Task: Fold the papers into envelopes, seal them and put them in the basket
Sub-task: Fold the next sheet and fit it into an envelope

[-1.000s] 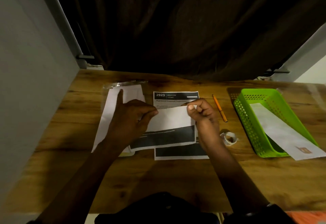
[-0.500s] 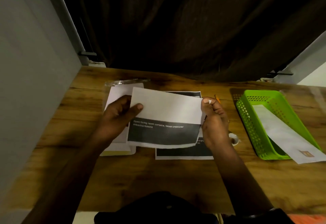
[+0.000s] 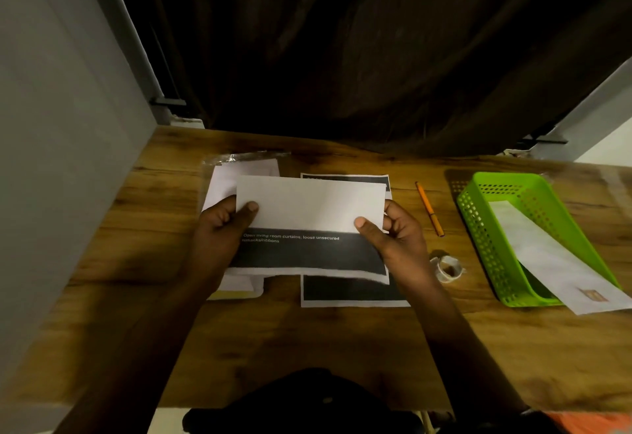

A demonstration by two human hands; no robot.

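I hold a folded printed paper (image 3: 307,208) above the table, its white flap turned down over a dark printed band with white text. My left hand (image 3: 219,232) grips its left edge, thumb on the white flap. My right hand (image 3: 393,235) grips the right edge, thumb on the flap's lower right corner. Another printed sheet (image 3: 352,291) lies flat underneath. A stack of white envelopes (image 3: 222,180) lies at the left, partly hidden by the held paper. The green basket (image 3: 478,214) at the right holds a white envelope (image 3: 547,256) that sticks out over its near rim.
An orange pen (image 3: 429,209) lies between the papers and the basket. A small roll of clear tape (image 3: 448,267) sits near my right wrist. A grey wall borders the table on the left and a dark curtain hangs behind it.
The paper lay on the table under both hands a second ago. It is now lifted off the table, and my right thumb has slid down to the flap's lower corner.
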